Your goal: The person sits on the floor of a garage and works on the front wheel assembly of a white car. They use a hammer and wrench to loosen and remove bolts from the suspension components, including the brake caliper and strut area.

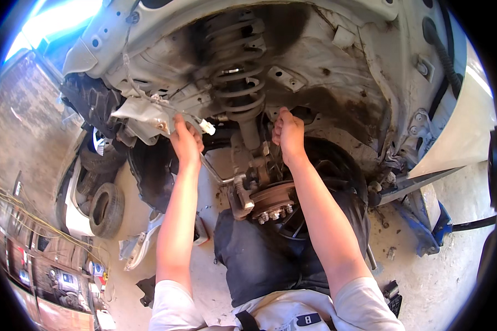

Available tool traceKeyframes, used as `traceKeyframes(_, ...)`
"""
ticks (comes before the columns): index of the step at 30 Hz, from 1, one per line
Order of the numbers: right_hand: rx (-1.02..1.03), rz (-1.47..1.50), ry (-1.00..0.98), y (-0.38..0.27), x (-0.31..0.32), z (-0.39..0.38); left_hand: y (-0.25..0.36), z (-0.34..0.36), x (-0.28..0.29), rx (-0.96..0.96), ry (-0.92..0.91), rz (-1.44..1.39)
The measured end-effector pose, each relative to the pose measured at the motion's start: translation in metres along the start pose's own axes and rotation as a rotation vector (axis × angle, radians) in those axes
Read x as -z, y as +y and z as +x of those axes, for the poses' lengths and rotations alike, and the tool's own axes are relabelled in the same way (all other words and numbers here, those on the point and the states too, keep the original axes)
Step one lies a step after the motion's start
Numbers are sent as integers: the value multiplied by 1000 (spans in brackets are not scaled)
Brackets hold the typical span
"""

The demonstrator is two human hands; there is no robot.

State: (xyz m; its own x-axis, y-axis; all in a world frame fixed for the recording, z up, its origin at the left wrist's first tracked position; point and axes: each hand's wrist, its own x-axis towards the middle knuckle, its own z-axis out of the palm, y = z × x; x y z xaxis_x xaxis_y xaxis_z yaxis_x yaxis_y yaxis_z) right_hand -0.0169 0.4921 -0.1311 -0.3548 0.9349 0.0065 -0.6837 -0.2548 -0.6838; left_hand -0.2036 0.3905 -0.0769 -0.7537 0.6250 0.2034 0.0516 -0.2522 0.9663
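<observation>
My left hand [186, 142] is closed, thumb upward, left of the suspension strut; what it grips, if anything, is hidden. Just right of its fingers hangs a white plug connector [207, 127]. From behind that wrist a bent grey metal bar [214, 172] runs to the brake caliper [239, 199]. On the strut's other side, my right hand [288, 132] is also closed, its fingers curled toward the strut, and I cannot make out anything in them. Between both hands stands the strut with its coil spring [243, 91]. Below them is a rusty brake disc [273, 198] with several wheel studs.
Around the strut curves the dirty wheel arch [326, 71]. A wheel [328, 160] lies under my right forearm. Tyres [106, 209] stand at the left, near a cluttered rack [55, 276]. A blue stand [425, 231] is on the floor at the right.
</observation>
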Motion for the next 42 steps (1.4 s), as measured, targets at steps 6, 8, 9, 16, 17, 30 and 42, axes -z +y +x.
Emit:
traceKeyframes(6, 18, 9, 5, 0, 3, 0, -17, -76, -4, -221, -77, -107)
traceKeyframes(8, 32, 8, -13, 2, 1, -1, -27, -93, 8, -314, -140, -125)
traceKeyframes(9, 27, 9, 1, 3, 3, -1, -32, -104, 12, -389, -206, -145)
traceKeyframes(16, 26, 40, -15, 4, 4, -1, -57, -146, 21, -729, -427, -21)
traceKeyframes(17, 27, 43, -19, 4, 3, -2, -57, -146, 21, -748, -428, -20)
traceKeyframes(30, 11, 23, -21, 2, 3, -3, -29, -145, 10, -584, -378, 45)
traceKeyframes(42, 29, 18, 23, 2, -2, -1, -25, -108, -21, -773, 145, 261)
